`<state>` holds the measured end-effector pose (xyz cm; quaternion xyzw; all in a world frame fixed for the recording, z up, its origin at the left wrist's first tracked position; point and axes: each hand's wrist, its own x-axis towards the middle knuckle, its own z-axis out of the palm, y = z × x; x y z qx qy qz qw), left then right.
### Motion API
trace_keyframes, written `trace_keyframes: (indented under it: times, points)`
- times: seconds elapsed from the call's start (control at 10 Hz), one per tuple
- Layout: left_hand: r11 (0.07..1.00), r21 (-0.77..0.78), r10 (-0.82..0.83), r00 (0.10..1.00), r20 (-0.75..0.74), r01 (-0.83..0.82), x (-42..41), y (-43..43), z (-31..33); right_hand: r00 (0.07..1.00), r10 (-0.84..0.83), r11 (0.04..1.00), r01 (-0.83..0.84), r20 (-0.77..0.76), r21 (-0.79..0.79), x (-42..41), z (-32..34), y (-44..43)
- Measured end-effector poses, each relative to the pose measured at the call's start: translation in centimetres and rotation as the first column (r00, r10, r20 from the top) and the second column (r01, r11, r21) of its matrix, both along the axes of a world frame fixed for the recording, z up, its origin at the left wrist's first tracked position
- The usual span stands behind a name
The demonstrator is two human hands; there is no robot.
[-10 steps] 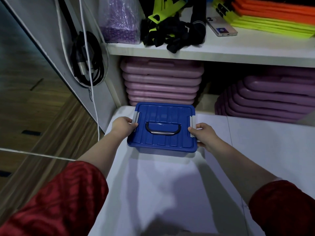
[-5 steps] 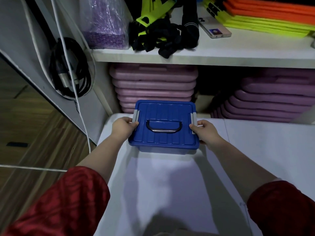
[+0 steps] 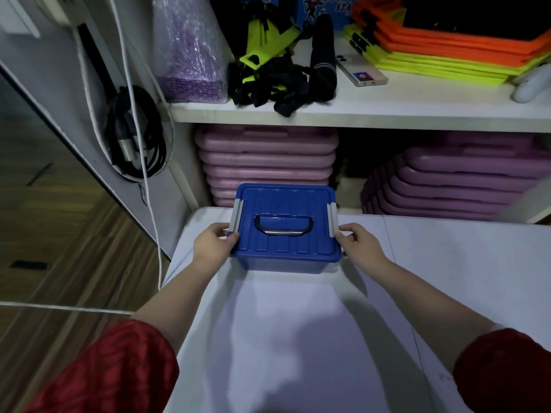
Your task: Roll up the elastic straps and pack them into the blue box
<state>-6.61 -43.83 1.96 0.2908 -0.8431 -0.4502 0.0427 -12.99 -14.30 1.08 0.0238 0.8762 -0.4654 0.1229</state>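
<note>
The blue box (image 3: 284, 204) stands at the far edge of the white table (image 3: 298, 338), its lid on and a dark handle folded flat on top. Grey latches sit on both short sides. My left hand (image 3: 213, 242) grips the box's left side at the latch, and my right hand (image 3: 359, 244) grips the right side at the other latch. A tangled heap of black and neon-yellow elastic straps (image 3: 274, 84) lies on the shelf above, well beyond both hands.
On the white shelf (image 3: 387, 111) there are a wrapped purple foam pack (image 3: 190, 55), a phone (image 3: 362, 73) and stacked orange and yellow mats (image 3: 441, 52). Pink boards (image 3: 265, 156) are stacked under the shelf. Cables (image 3: 134, 135) hang on the left panel.
Both hands stay on the box's sides. The view has tilted upward, so more of the shelf shows. The box sits in about the same spot on the table.
</note>
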Motion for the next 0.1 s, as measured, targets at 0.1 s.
trace_keyframes:
  times: [0.1]
  points:
    - [0.997, 0.075, 0.028, 0.998, -0.052, -0.024, 5.14, 0.45, -0.23, 0.994, 0.079, 0.996, -0.075, -0.082, 0.049, 4.79, -0.48, 2.77]
